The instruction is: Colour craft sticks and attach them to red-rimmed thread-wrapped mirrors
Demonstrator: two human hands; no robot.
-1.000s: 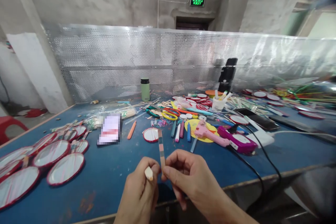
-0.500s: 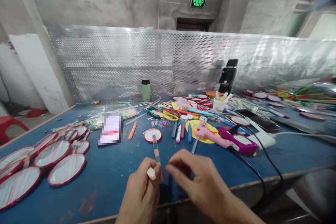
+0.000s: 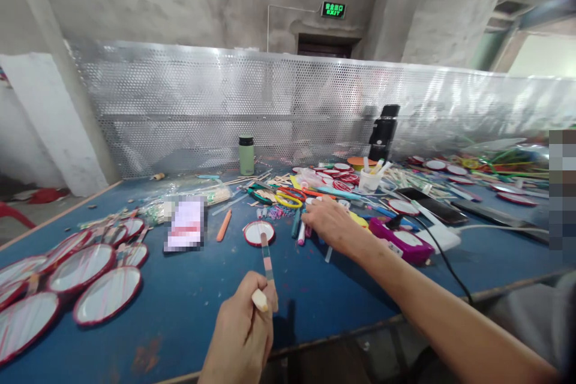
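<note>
Bare tabletop (image 3: 198, 288) near front; markers (image 3: 299, 225), cable (image 3: 443, 258) crowd right.

Two hands at a cluttered blue craft table (image 3: 189, 306)

The left hand (image 3: 243, 336) pinches a banded flat stick (image 3: 268, 264) upright near the table's edge, while the right hand (image 3: 330, 223) rests outstretched among markers (image 3: 296, 223), beside a pink-and-purple glue gun (image 3: 405, 244).

left hand (image 3: 245, 336) is close in, fingers curled into a loose fist; right arm's stretched way out front, right hand (image 3: 330, 223) palm down.
</note>
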